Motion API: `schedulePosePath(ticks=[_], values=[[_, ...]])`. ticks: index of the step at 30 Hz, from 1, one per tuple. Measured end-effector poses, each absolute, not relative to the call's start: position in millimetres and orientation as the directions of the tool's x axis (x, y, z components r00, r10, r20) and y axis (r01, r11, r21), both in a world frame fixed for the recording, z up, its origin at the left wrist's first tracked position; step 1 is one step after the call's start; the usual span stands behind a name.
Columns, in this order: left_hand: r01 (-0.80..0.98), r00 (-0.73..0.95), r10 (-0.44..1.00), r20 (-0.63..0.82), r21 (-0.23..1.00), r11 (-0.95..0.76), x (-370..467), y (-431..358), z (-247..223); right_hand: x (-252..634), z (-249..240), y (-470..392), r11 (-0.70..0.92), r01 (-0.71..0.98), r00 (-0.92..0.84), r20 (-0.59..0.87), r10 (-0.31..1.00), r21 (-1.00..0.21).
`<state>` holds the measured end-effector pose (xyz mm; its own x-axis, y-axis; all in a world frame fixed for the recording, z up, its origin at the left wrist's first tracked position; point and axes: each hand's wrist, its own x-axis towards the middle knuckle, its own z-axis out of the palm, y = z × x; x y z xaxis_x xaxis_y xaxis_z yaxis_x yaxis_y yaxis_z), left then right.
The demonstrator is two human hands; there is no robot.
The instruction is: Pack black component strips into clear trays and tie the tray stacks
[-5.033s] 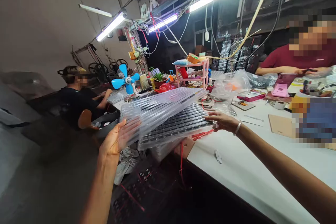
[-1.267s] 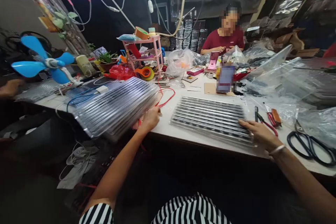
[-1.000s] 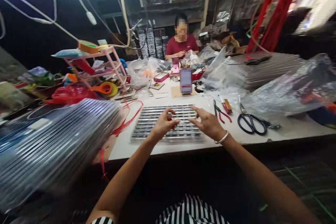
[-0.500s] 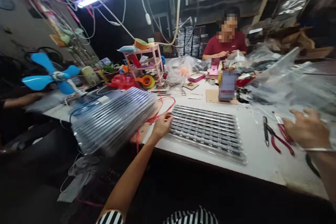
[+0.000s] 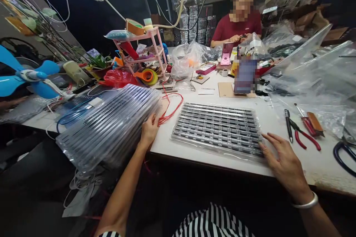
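A clear plastic tray (image 5: 214,148) filled with rows of thin dark strips lies flat on the white table. My right hand (image 5: 286,164), fingers spread, is at the tray's right edge, the thumb and fingertips against its corner. To the left, a thick stack of similar clear trays (image 5: 111,122) sits tilted, overhanging the front of the table. My left hand (image 5: 148,131) is closed at the right edge of this stack, its fingers curled against the trays and partly hidden. Red cord (image 5: 174,109) lies in loops between the stack and the single tray.
Right of the tray lie a black pen (image 5: 288,126), red-handled pliers (image 5: 304,137), a red-handled tool (image 5: 308,124) and dark-handled scissors (image 5: 345,155). A pink rack (image 5: 144,57), a blue fan (image 5: 30,74), a phone (image 5: 245,76) and plastic bags (image 5: 314,74) surround the workspace. Someone sits opposite.
My left hand has moved left from the single tray to the stack. My right hand has come from beyond the pliers to the tray's right edge. The view has tilted down.
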<state>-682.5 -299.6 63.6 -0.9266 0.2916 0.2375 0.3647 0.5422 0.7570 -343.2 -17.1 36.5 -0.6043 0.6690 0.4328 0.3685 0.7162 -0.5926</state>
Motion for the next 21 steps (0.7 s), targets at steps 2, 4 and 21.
schedulePosePath(ticks=[2, 4, 21], values=[[0.498, -0.866, 0.423, 0.265, 0.531, 0.686, -677.7, -284.4, 68.5, -342.3, 33.6, -19.5, 0.725, 0.382, -0.582, 0.461, 0.67, -0.573], [0.566, -0.825, 0.527, 0.204, 0.29, 0.772, -673.8, -264.2, 74.2, -343.3, 32.6, -20.4, 0.746, 0.378, -0.595, 0.474, 0.649, -0.548], [0.458, -0.59, 0.79, -0.168, 0.736, 0.498, -741.8, -2.1, 173.9, -343.8, 24.5, -7.8, 0.894, 0.275, -0.577, 0.684, 0.447, -0.352]])
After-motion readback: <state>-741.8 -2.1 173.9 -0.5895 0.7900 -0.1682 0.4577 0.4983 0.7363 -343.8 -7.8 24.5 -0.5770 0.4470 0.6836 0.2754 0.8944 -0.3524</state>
